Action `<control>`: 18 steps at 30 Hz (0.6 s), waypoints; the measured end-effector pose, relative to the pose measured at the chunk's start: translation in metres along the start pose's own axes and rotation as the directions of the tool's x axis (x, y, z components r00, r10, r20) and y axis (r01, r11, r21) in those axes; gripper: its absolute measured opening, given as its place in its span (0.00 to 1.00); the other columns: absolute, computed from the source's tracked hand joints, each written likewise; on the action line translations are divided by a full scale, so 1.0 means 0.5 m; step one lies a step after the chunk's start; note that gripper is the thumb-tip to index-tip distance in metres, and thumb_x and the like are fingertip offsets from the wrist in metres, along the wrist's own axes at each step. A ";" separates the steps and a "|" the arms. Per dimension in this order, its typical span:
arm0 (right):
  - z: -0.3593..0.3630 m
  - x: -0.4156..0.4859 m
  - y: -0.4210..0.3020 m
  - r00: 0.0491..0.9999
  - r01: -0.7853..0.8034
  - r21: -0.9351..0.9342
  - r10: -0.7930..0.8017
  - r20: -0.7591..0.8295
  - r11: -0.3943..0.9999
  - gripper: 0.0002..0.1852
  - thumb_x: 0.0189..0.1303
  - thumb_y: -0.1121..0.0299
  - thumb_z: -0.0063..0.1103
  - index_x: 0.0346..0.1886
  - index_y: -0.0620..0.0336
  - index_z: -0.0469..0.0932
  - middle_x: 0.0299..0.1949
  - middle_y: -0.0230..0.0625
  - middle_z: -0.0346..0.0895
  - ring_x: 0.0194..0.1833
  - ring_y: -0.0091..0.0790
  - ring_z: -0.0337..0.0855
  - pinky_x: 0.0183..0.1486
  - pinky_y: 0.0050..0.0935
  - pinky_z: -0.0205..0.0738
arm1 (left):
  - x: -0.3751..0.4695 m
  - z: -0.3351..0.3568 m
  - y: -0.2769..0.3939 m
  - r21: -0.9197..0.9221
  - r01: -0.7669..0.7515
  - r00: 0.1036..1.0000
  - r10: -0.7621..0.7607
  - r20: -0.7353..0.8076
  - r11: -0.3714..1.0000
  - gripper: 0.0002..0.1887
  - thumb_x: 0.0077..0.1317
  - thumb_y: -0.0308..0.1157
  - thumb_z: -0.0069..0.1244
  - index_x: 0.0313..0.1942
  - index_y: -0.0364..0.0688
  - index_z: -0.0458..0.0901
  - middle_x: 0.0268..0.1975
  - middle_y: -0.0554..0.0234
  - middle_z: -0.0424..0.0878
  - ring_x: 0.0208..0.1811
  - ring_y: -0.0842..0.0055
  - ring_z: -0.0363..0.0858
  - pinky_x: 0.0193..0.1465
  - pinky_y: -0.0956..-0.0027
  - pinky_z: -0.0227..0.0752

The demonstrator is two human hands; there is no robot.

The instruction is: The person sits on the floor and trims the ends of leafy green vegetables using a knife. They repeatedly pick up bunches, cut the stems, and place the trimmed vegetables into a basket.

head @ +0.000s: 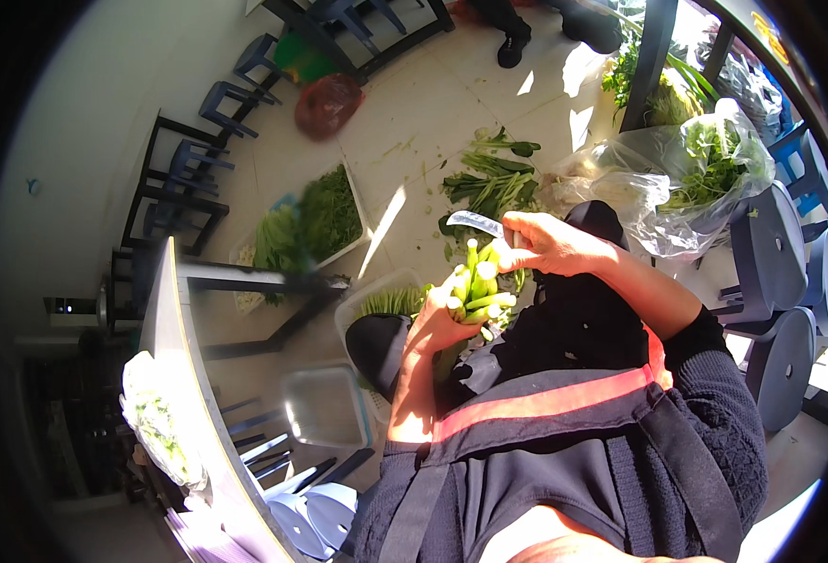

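Several green vegetable stalks [480,281] are bunched in my left hand [436,320], their pale cut ends facing up. My right hand [551,243] grips a small knife [476,222] by its handle, with the curved blade pointing left above the bunch. The thumb side of that hand is beside the stalk tops; whether it touches them I cannot tell. On the floor beyond my hands lies a loose pile of leafy greens [495,179] among trimmings. Below my left hand, the leaves of the bunch are mostly hidden.
At left stands a table [227,450] bearing bagged greens [160,422]. A white basket [347,310] with stalks sits by my knee. Farther off are a crate of greens [326,211] and a red plastic bag [328,105]. A clear bag of greens [709,176] and stools [769,246] stand right.
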State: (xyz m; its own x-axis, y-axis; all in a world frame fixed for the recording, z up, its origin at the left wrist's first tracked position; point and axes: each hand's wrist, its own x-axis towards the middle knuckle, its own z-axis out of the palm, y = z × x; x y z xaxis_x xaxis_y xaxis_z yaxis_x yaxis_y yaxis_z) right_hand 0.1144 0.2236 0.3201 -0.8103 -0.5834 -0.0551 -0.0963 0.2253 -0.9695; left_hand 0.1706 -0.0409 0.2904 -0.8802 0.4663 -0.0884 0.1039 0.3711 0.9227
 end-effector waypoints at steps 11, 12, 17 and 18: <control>-0.009 -0.013 -0.012 0.992 -0.111 0.154 0.100 0.077 0.982 0.27 0.62 0.45 0.71 0.39 0.61 0.73 0.26 0.27 0.66 0.26 0.20 0.65 0.25 0.27 0.61 | 0.012 0.010 -0.008 0.069 0.051 0.999 -0.051 -0.007 0.996 0.16 0.55 0.26 0.65 0.46 0.39 0.86 0.38 0.69 0.86 0.37 0.83 0.81 0.43 0.72 0.76; -0.007 -0.016 -0.010 0.995 -0.086 0.178 0.074 0.072 0.980 0.23 0.66 0.48 0.68 0.38 0.58 0.72 0.24 0.22 0.63 0.24 0.16 0.61 0.24 0.23 0.57 | 0.011 0.011 -0.007 0.062 0.062 0.998 -0.061 -0.010 0.996 0.16 0.55 0.27 0.66 0.46 0.39 0.86 0.38 0.70 0.85 0.38 0.83 0.81 0.43 0.73 0.76; 0.004 -0.016 -0.003 0.993 -0.110 0.143 0.103 0.053 0.984 0.23 0.69 0.45 0.61 0.38 0.59 0.72 0.26 0.26 0.65 0.26 0.20 0.63 0.26 0.28 0.60 | 0.013 0.013 0.019 -0.021 0.070 0.998 -0.070 0.002 0.997 0.17 0.55 0.26 0.66 0.46 0.39 0.85 0.38 0.69 0.85 0.39 0.82 0.81 0.44 0.72 0.76; 0.008 -0.016 -0.003 0.992 -0.119 0.164 0.112 0.050 0.979 0.23 0.70 0.46 0.60 0.38 0.59 0.72 0.25 0.26 0.65 0.26 0.20 0.63 0.26 0.27 0.61 | 0.014 0.014 0.026 -0.063 0.075 0.997 -0.075 0.001 0.995 0.17 0.55 0.25 0.66 0.46 0.39 0.85 0.38 0.69 0.85 0.39 0.82 0.81 0.45 0.72 0.76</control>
State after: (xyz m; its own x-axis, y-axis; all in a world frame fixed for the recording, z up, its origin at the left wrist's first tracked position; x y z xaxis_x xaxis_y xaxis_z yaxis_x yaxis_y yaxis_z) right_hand 0.1233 0.2249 0.3212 -0.7859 -0.5929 -0.1757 0.0970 0.1625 -0.9819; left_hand 0.1689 -0.0271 0.2990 -0.8851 0.4379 -0.1578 0.0083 0.3538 0.9353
